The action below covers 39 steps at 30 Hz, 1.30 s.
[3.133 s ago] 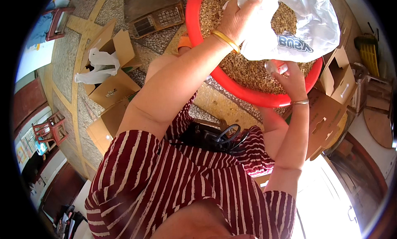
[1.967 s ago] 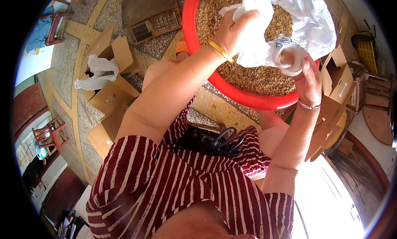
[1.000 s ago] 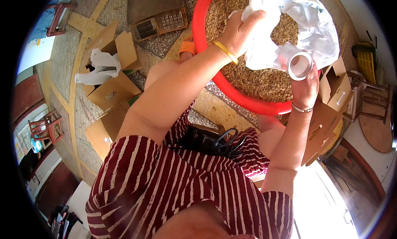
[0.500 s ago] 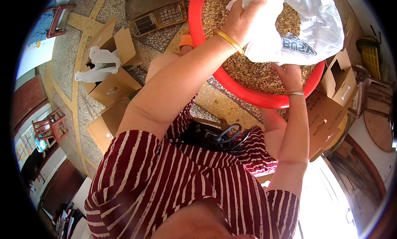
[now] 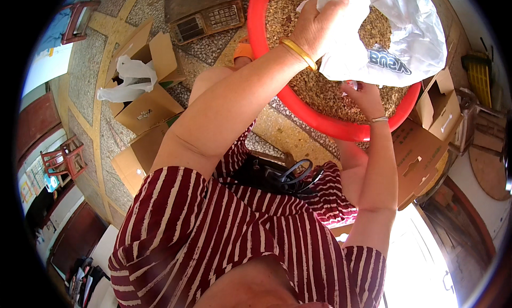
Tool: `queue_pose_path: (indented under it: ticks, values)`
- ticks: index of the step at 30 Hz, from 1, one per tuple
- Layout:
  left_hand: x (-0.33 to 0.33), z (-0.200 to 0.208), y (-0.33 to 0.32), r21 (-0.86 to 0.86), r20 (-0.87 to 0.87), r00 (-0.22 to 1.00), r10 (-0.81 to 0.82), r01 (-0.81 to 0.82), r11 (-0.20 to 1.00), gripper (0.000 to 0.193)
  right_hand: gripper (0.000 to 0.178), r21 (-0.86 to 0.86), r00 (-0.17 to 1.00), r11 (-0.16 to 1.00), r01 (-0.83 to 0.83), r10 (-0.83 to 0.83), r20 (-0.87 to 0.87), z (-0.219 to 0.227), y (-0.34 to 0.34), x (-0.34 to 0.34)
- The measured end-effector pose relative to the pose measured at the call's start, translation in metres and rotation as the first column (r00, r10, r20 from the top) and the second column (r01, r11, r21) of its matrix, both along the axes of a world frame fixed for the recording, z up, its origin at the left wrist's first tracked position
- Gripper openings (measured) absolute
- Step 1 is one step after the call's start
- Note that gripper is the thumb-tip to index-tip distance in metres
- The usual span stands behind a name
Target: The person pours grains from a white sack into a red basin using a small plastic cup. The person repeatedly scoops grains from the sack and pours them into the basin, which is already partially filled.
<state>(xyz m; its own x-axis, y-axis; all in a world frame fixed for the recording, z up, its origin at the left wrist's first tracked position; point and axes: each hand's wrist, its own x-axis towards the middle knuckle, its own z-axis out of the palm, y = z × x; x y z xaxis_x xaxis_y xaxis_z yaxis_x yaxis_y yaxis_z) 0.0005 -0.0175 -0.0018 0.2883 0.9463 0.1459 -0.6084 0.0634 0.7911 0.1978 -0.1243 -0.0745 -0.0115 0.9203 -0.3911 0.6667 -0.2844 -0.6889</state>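
Note:
My left hand (image 5: 316,29), with a yellow bangle at the wrist, is closed on the gathered top of a white plastic bag (image 5: 349,52). The bag hangs over a round red-rimmed tub (image 5: 320,121). Small brown pieces (image 5: 309,89), like grain or chips, fill the tub. My right hand (image 5: 368,101) is below the bag's lower edge, over the near side of the tub. Its fingers are pinched on a small white and red thing (image 5: 351,85), too small to name.
An old scale with a keypad (image 5: 205,20) stands on the floor at the far left of the tub. An open cardboard box (image 5: 149,108) with a white bag (image 5: 130,84) lies left. More cardboard boxes (image 5: 418,153) and a wooden stool (image 5: 488,132) are at right. A black bag (image 5: 261,174) rests on my lap.
My right hand has shifted slightly left and back toward me, and a small white and red thing now shows at its fingers. My left hand still grips the bag.

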Motion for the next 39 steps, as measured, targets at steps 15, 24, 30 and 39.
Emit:
queue_pose_path:
  ticks: [15, 24, 30, 39]
  values:
    - [0.001, -0.009, 0.001, 0.05, -0.202, 0.979, -0.025, 0.036, 0.998, 0.023, 0.05, -0.198, 0.602, 0.98, -0.021, -0.145, -0.785, 0.097, -0.007, 0.019]
    - [-0.004, 0.012, -0.012, 0.073, -0.258, 0.966, -0.003, 0.023, 0.997, 0.032, 0.049, 0.007, 0.458, 0.901, 0.434, -0.214, -0.863, 0.111, 0.01, 0.016]
    - [-0.004, 0.015, -0.014, 0.063, -0.252, 0.968, -0.022, 0.039, 0.997, 0.034, 0.042, 0.434, 0.855, 0.744, 0.508, -0.375, -0.359, 0.085, 0.041, 0.012]
    - [-0.006, 0.021, -0.017, 0.033, -0.282, 0.959, -0.025, 0.035, 0.999, 0.035, 0.06, 0.836, 0.94, 0.548, -0.039, -0.265, 0.217, 0.085, 0.052, -0.016]
